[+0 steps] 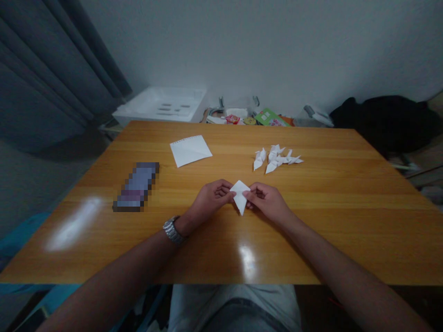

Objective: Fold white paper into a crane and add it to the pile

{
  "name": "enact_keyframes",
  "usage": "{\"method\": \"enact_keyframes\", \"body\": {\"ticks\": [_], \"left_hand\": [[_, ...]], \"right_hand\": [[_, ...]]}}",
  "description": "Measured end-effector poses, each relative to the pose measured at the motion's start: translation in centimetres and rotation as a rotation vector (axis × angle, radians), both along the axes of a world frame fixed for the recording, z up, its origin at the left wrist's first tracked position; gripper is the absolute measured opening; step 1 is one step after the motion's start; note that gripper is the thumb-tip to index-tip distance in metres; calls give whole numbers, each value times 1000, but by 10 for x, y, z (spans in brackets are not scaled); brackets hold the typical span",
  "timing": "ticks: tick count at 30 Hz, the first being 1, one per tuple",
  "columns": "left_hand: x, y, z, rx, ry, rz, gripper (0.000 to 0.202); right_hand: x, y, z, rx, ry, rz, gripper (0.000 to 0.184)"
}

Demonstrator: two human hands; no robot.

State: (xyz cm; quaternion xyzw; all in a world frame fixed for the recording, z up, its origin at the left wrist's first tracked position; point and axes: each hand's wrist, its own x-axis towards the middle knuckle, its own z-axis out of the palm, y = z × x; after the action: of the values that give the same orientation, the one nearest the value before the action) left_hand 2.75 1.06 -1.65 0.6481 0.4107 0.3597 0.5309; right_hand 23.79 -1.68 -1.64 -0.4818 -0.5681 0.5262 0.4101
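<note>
A small piece of folded white paper (240, 199), kite-shaped with its long point toward me, is held up between both hands over the middle of the table. My left hand (215, 194) pinches its left corner between thumb and fingers. On the opposite corner, my right hand (266, 199) is closed the same way, its thumb lying on the front of the paper. Several folded white paper figures (276, 159) with pointed ends lie in a cluster beyond my right hand. Farther off to the left rests a flat white sheet (191, 151) with a perforated edge.
A phone-like device (136, 186), blurred by pixels, lies on the wooden table (332, 198) at left. Behind the table's far edge stand a white foam box (166, 103) and assorted items, including a green booklet (272, 117). Dark cloth (387, 122) is heaped at right.
</note>
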Motion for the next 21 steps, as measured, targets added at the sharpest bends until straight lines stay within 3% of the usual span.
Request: {"method": "enact_keyframes", "body": {"ticks": [6, 21], "left_hand": [[0, -1, 4, 23, 23, 10, 23], [-3, 0, -4, 127, 134, 1, 24]], "right_hand": [[1, 1, -2, 62, -23, -17, 34], [0, 1, -4, 38, 3, -2, 33]]}}
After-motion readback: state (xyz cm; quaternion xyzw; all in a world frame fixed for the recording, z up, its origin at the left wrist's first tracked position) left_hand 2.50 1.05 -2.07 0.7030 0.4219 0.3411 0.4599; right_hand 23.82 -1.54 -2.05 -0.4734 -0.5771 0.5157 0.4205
